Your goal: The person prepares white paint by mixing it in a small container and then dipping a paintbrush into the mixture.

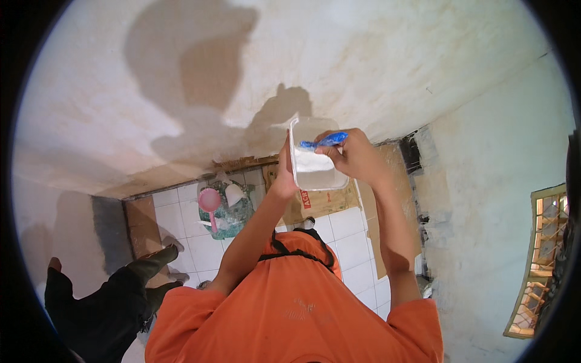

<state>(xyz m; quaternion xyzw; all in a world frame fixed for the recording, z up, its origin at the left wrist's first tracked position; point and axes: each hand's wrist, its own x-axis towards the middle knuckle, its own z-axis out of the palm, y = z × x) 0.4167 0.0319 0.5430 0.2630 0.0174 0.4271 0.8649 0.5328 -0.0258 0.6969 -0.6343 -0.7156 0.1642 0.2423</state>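
A rectangular translucent plastic tub (pixel 319 181) is raised in front of the wall, tilted so that its inside shows. White material (pixel 316 162) covers part of the inside; whether it is paste or paint I cannot tell. My left hand (pixel 284 174) grips the tub along its left side, fingers partly behind it. Over the tub's right side, my right hand (pixel 354 154) is closed on a blue-handled tool (pixel 331 140), held nearly level. The tool's working end is too unclear to name its kind.
On the tiled floor (pixel 206 251) sits a stained green sheet or tray (pixel 225 221) with a pink dipper (pixel 209 201) on it. Cardboard (pixel 339 199) lies along the wall's foot. Another person in dark clothes (pixel 100 305) is at the left. A barred window (pixel 538 260) is at the right.
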